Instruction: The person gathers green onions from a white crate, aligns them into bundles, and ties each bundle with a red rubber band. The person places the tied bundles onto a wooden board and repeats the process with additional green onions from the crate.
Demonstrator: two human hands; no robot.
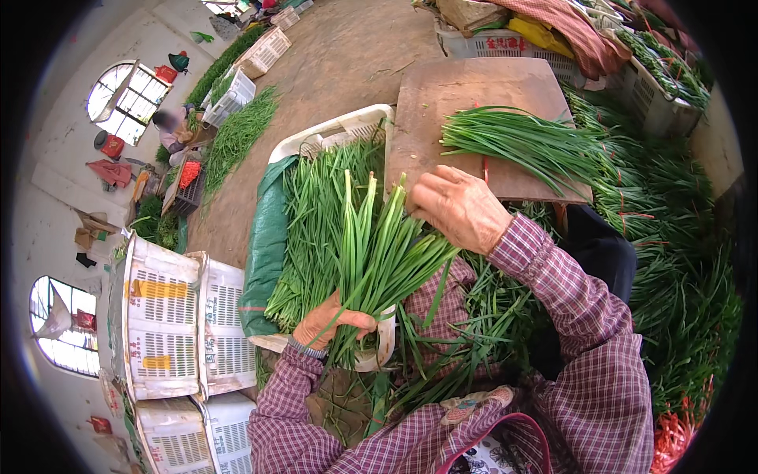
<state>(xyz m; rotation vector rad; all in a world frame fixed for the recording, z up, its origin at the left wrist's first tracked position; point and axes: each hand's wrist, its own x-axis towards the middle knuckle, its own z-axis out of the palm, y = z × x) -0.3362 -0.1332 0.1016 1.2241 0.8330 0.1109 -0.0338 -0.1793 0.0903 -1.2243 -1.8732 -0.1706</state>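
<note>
A loose bunch of green garlic chives (379, 255) is held in my left hand (334, 323), the thumb lying across the leaves and the pale stem ends fanned upward. At the upper right of that bunch is my right hand (459, 207), its fingers curled against the stems; whether they pinch one is hidden. Under the bunch stands a white plastic crate (331, 137) with a green woven sheet (266, 249) over its left side, full of more chives (320, 195). Another bunch (515, 139) lies on a wooden board (479, 83), beside a red tie (486, 169).
Tied chive bundles (669, 249) pile up at the right, with red ties (675, 432) below. Stacked white crates (163, 332) stand at the left. A co-worker (174, 133) sits near the far wall by heaped greens (243, 136). Loose leaves (474, 320) cover my lap.
</note>
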